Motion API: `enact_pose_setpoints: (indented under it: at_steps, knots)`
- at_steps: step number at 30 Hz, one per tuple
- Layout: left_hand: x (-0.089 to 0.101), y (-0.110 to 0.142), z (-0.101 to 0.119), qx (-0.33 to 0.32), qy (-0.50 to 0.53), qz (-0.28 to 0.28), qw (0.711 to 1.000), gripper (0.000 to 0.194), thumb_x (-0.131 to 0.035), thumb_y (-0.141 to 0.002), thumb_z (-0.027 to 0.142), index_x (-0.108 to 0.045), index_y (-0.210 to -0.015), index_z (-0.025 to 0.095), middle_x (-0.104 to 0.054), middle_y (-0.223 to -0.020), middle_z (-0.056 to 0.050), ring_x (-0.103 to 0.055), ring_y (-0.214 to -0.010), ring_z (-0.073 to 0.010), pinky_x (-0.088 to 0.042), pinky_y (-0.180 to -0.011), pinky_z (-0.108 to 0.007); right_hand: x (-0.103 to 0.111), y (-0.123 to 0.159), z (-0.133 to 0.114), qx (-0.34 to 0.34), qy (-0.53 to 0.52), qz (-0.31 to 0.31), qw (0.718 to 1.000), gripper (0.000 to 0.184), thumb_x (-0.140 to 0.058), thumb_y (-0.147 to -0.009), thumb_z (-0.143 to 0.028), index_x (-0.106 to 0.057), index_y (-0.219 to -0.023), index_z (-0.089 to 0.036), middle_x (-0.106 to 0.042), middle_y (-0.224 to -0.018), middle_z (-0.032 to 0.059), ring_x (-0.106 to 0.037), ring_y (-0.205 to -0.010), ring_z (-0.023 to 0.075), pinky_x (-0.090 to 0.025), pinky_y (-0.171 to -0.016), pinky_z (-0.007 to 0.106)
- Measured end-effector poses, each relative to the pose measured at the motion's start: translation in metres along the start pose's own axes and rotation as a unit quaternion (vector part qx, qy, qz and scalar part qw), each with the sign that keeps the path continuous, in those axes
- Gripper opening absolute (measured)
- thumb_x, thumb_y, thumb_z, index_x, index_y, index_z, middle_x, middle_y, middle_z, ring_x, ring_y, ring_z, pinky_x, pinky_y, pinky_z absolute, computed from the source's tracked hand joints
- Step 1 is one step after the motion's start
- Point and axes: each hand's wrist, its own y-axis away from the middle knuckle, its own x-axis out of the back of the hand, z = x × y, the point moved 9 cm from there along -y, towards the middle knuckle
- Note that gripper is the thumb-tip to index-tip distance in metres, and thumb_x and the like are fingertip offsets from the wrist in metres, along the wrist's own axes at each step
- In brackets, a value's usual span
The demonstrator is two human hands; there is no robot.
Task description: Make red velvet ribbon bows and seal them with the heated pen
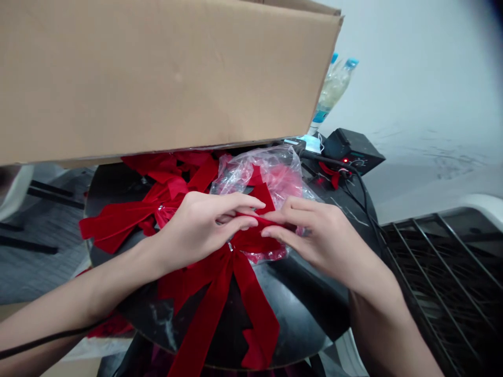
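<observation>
Both of my hands meet over a round black table, pinching one piece of red velvet ribbon [269, 222] between them. My left hand [208, 222] grips its left part with thumb and fingers. My right hand [310, 225] pinches the right part close by. Just below, a red velvet bow [214, 293] lies with its tails spread over the table, one hanging past the front edge. Whether the held ribbon belongs to this bow, I cannot tell. Another red bow [113, 222] rests left of my left hand. Behind my fingers is a clear plastic bag [251, 157] with red material inside.
A large cardboard box [165, 73] covers the back of the table [306, 309]. At the back right stand a black device with a red light [351, 152], cables and plastic bottles [336, 86]. A dark rack [444, 277] is at the right.
</observation>
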Motion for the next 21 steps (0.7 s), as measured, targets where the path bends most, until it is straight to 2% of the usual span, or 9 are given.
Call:
enact_pose_setpoints:
  at_steps: [2,5,8,10,12,15,16,18,21]
  knots:
    - [-0.009,0.010,-0.005,0.019,-0.048,-0.065,0.997,0.030,-0.067,-0.095,0.039,-0.070,-0.118,0.020,-0.080,-0.097,-0.002,-0.076,-0.083,-0.0166,-0.060,-0.076,-0.025,-0.001,0.014,-0.005,-0.019,-0.013,-0.006,1.000,0.012,-0.064,-0.098,-0.027,-0.075,-0.103,-0.024,-0.070,-0.090,0.0022,-0.065,-0.076,0.0137,-0.052,-0.074,0.025]
    - [-0.025,0.033,-0.018,0.030,-0.198,-0.147,0.969,0.037,-0.070,-0.091,0.047,-0.070,-0.113,0.017,-0.076,-0.104,-0.010,-0.071,-0.098,-0.0283,-0.056,-0.087,-0.040,-0.021,0.045,-0.004,-0.119,-0.095,-0.038,0.988,0.012,-0.061,-0.100,-0.028,-0.074,-0.100,-0.026,-0.073,-0.093,0.0020,-0.069,-0.081,0.0166,-0.055,-0.075,0.028]
    - [-0.037,0.050,-0.028,0.024,-0.311,-0.177,0.934,0.032,-0.068,-0.092,0.045,-0.071,-0.101,0.015,-0.070,-0.101,-0.014,-0.063,-0.100,-0.0343,-0.051,-0.088,-0.049,-0.054,0.077,-0.004,-0.210,-0.147,-0.048,0.965,0.014,-0.060,-0.100,-0.032,-0.074,-0.100,-0.029,-0.077,-0.098,0.0016,-0.074,-0.091,0.0213,-0.058,-0.083,0.034]
    - [-0.040,0.054,-0.027,0.023,-0.311,-0.169,0.935,0.026,-0.066,-0.094,0.042,-0.068,-0.094,0.016,-0.067,-0.097,-0.012,-0.061,-0.095,-0.0318,-0.050,-0.083,-0.046,-0.074,0.089,-0.007,-0.235,-0.151,-0.031,0.960,0.015,-0.061,-0.099,-0.032,-0.075,-0.101,-0.030,-0.076,-0.112,0.0030,-0.072,-0.108,0.0246,-0.056,-0.096,0.039]
    - [-0.036,0.051,-0.023,0.034,-0.249,-0.151,0.956,0.023,-0.067,-0.093,0.041,-0.065,-0.092,0.017,-0.067,-0.096,-0.009,-0.061,-0.092,-0.0275,-0.049,-0.081,-0.040,-0.088,0.093,-0.010,-0.243,-0.163,-0.009,0.956,0.013,-0.063,-0.098,-0.031,-0.075,-0.100,-0.030,-0.072,-0.123,0.0041,-0.068,-0.119,0.0254,-0.053,-0.103,0.041]
    - [-0.030,0.045,-0.021,0.099,-0.059,-0.160,0.980,0.023,-0.071,-0.090,0.039,-0.059,-0.087,0.020,-0.069,-0.084,-0.002,-0.066,-0.080,-0.0191,-0.049,-0.073,-0.030,-0.088,0.094,-0.012,-0.241,-0.201,0.041,0.948,0.010,-0.066,-0.096,-0.028,-0.075,-0.096,-0.027,-0.072,-0.114,0.0048,-0.070,-0.108,0.0213,-0.055,-0.095,0.034]
    - [-0.031,0.044,-0.022,0.134,0.016,-0.173,0.976,0.024,-0.073,-0.088,0.038,-0.058,-0.086,0.020,-0.070,-0.081,0.000,-0.068,-0.077,-0.0176,-0.050,-0.072,-0.028,-0.081,0.094,-0.013,-0.235,-0.213,0.058,0.947,0.009,-0.066,-0.096,-0.028,-0.075,-0.095,-0.027,-0.071,-0.109,0.0044,-0.071,-0.103,0.0196,-0.055,-0.092,0.031]
    - [-0.036,0.046,-0.024,0.211,0.139,-0.208,0.945,0.026,-0.078,-0.083,0.037,-0.059,-0.091,0.020,-0.076,-0.084,0.000,-0.074,-0.083,-0.0187,-0.054,-0.075,-0.026,-0.062,0.097,-0.015,-0.218,-0.215,0.073,0.949,0.008,-0.067,-0.095,-0.027,-0.075,-0.095,-0.026,-0.070,-0.105,0.0035,-0.070,-0.098,0.0170,-0.054,-0.087,0.027]
    - [-0.047,0.049,-0.023,0.282,0.196,-0.264,0.902,0.042,-0.085,-0.075,0.035,-0.067,-0.110,0.019,-0.081,-0.095,-0.004,-0.076,-0.095,-0.0240,-0.056,-0.085,-0.030,-0.028,0.098,-0.020,-0.183,-0.171,0.055,0.967,0.007,-0.067,-0.096,-0.025,-0.074,-0.094,-0.027,-0.069,-0.105,0.0014,-0.069,-0.095,0.0134,-0.052,-0.084,0.022]
